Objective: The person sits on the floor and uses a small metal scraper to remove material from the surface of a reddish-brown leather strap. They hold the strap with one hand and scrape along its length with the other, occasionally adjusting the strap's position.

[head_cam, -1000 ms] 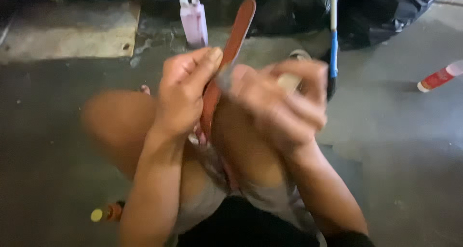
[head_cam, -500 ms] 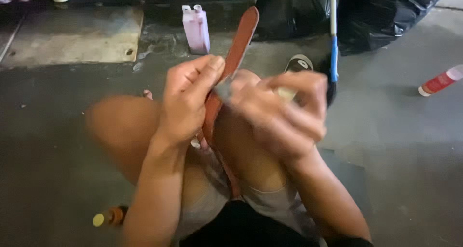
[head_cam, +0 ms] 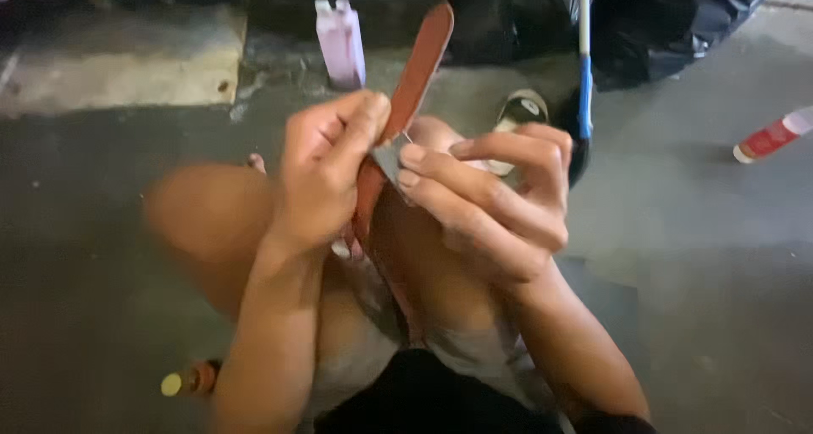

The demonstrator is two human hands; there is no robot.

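Brown leather, a long strap (head_cam: 417, 77), stands nearly upright above the person's knees, its free end rising past the grip and its lower part running down between the thighs. Beyond the grip stands a pale pink bottle (head_cam: 340, 43); far right lies a red-and-white tube (head_cam: 772, 135), and a blue-and-white pole (head_cam: 583, 53) rises behind. The left hand (head_cam: 326, 176) pinches the strap between thumb and fingers. The right hand (head_cam: 491, 201), fingers curled, presses a small grey piece (head_cam: 390, 160) against it.
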